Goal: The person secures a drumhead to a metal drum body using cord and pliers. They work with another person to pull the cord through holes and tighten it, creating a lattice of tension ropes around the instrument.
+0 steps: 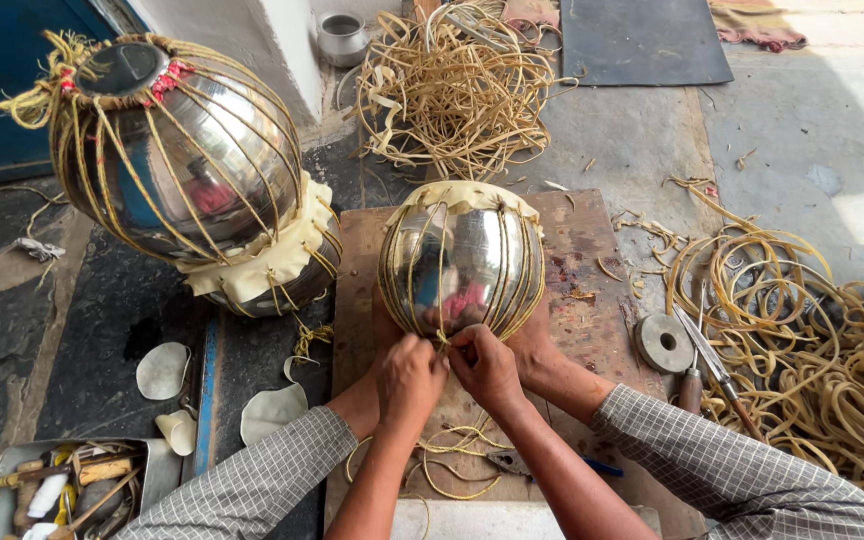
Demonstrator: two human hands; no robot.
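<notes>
A shiny round metal pot (460, 258) lies on a wooden board (587, 250), wrapped in thin yellow cane strips with a cream hide over its far end. My left hand (408, 379) and my right hand (485, 366) meet at the pot's near end. Both pinch the yellow cane strips (443, 340) where they gather. Loose strip ends (452, 450) trail onto the board below my wrists.
A larger pot (187, 155), bound the same way, sits at the upper left. Cane coils lie behind the board (452, 90) and at the right (812, 350). A metal disc (663, 342), hand tools (717, 375), hide cut-outs (164, 370) and a tool tray (62, 485) surround the board.
</notes>
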